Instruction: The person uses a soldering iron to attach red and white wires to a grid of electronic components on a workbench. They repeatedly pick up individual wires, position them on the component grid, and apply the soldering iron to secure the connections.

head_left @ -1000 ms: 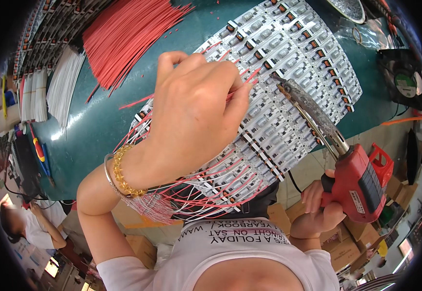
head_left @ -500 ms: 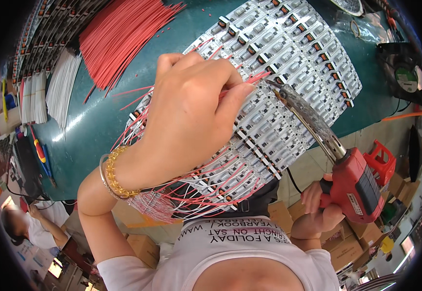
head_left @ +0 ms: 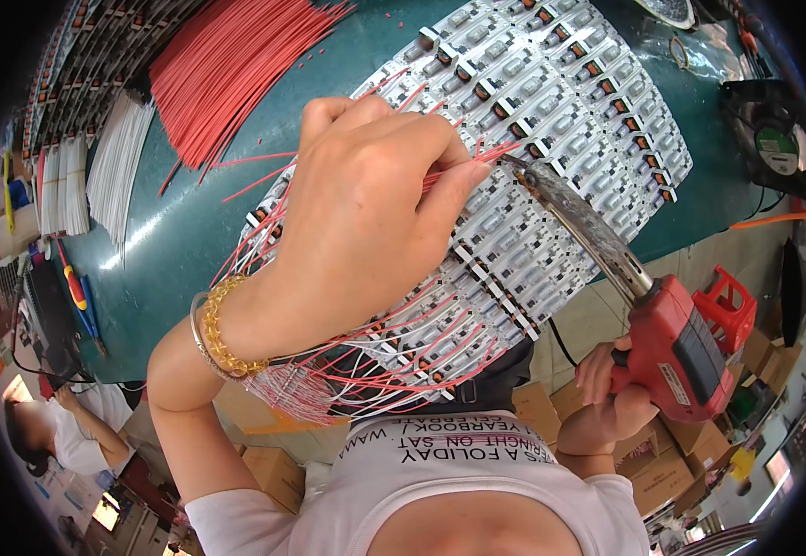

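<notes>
My left hand (head_left: 366, 208) is over a large panel of white circuit boards (head_left: 598, 139), its thumb and index finger pinched on several thin red wires (head_left: 501, 151). The wire ends stick out past the fingertips, above the boards; other ends trail out on the hand's far side. My right hand (head_left: 611, 394) is closed round the handle of a red soldering gun (head_left: 676, 347). Its dark tip (head_left: 512, 165) is close to the wire ends, but I cannot tell if they touch. Red and white wires (head_left: 403, 366) spread from the panel's near edge, partly under my left wrist.
A big bundle of red wires (head_left: 222, 74) lies on the green table (head_left: 171, 287), with white wires (head_left: 120, 176) beside it. Pliers with red-and-blue handles (head_left: 79, 292) are at the left. A black fan (head_left: 774, 144) stands at the right. A person (head_left: 79, 426) sits at far left.
The soldering gun has shifted slightly left, bringing its tip nearer my left fingertips. My left hand has barely moved, while the red wires in it lie at slightly different angles.
</notes>
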